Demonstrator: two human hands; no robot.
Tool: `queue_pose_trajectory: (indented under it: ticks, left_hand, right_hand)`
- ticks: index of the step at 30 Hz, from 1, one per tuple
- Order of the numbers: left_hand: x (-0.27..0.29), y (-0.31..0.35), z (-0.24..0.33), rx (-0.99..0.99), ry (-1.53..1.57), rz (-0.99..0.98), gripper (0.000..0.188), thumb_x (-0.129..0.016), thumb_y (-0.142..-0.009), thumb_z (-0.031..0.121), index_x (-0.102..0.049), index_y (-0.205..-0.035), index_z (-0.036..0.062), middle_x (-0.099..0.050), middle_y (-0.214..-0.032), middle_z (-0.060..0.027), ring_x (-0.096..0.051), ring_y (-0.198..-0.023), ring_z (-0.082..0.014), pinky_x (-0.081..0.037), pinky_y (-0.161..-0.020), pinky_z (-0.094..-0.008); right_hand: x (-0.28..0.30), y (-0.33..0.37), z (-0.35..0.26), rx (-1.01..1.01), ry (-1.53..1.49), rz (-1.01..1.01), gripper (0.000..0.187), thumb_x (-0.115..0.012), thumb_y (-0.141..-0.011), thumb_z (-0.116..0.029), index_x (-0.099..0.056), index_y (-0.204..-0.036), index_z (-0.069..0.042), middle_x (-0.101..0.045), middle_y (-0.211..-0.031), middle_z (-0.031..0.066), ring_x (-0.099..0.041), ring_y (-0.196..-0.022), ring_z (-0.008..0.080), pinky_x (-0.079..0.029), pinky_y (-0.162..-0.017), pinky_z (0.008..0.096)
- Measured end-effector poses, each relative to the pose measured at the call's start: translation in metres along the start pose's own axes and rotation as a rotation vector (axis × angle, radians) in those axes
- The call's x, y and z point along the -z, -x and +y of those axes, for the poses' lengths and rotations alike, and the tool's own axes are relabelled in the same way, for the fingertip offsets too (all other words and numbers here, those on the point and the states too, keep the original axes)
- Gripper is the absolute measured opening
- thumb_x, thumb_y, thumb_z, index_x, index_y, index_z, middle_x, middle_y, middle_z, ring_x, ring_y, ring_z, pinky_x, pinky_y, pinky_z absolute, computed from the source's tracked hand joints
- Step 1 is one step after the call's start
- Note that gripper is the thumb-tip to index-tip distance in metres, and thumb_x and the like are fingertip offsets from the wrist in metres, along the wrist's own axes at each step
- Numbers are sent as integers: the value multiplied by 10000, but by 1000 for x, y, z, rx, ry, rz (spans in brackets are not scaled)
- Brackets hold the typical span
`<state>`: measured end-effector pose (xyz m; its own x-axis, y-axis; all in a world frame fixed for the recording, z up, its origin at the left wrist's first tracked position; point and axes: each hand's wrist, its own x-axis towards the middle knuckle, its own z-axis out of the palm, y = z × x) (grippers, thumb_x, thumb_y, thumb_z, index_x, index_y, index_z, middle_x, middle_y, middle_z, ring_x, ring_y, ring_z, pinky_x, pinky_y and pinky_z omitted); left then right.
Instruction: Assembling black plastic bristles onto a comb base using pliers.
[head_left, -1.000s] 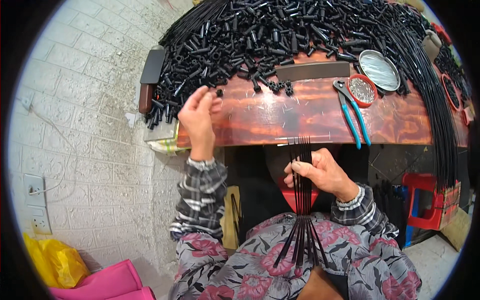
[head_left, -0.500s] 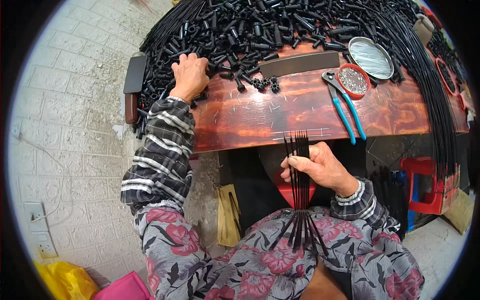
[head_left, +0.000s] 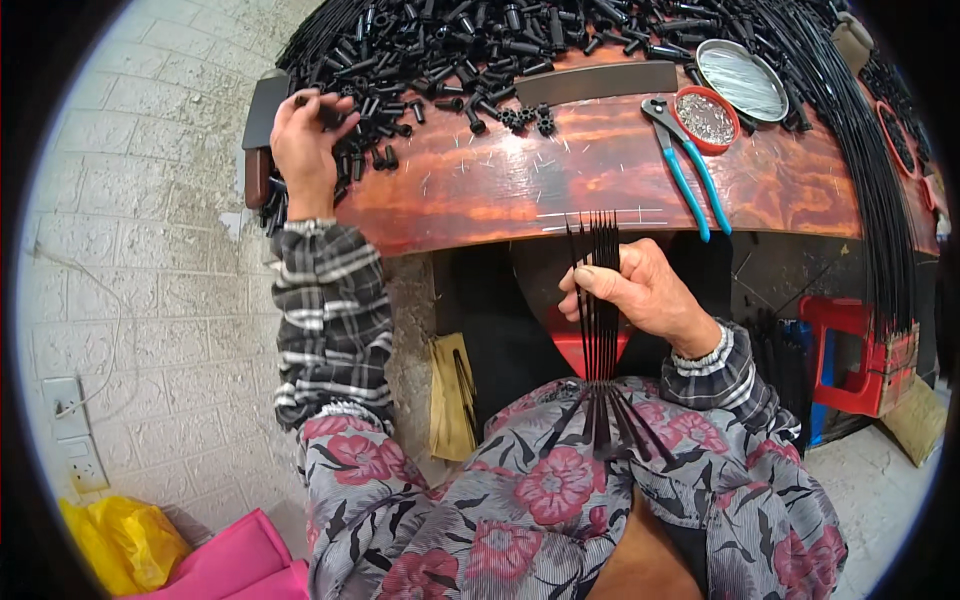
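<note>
My right hand (head_left: 652,290) pinches a bundle of thin black ribs (head_left: 601,355) between thumb and fingers, in front of the table edge. The ribs stand side by side, their tips upward; below, they meet at a joint and splay into a short fan of dark strips over my lap. At the left end of the table, my left hand (head_left: 304,150) is over a heap of short black tubular plastic parts (head_left: 430,60). Its fingers are curled round something dark at the fingertips, too hidden to name.
On the wooden table (head_left: 420,210) are blue-handled pliers (head_left: 688,170), a red dish of small metal bits (head_left: 707,118), a round tin of clear strands (head_left: 742,80) and a curved dark strip (head_left: 598,83). A wood-handled blade (head_left: 262,130) lies left. Long black rods (head_left: 870,200) hang over the right edge.
My left hand has shifted left over the heap and its fingers have curled. The table now sits higher in view. My right hand keeps its hold on the ribs.
</note>
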<state>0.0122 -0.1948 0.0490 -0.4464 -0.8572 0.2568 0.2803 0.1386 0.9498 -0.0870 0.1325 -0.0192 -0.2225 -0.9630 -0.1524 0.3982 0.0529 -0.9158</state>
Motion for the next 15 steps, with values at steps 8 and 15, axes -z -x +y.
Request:
queue_pose_trajectory:
  ticks: [8, 15]
  left_hand:
    - [23, 24, -31, -32, -1014, 6, 238, -659, -719, 220, -617, -636, 2, -566, -554, -35, -472, -460, -90, -355, -447, -233]
    - [-4, 26, -29, -97, -1489, -181, 368, -659, -635, 389, -651, -756, 41, -613, -706, -183, -603, -706, -331, -454, -627, -383]
  right_hand:
    - [-6, -7, -4, 11, 98, -41, 223, -528, -846, -163, -598, -843, 49, -625, -719, 100, -607, -653, 137, -508, -623, 258]
    - [-2, -17, -9, 111, 126, -62, 210, -519, -826, -138, -593, -792, 55, -616, -671, 65, -588, -602, 109, -478, -562, 233]
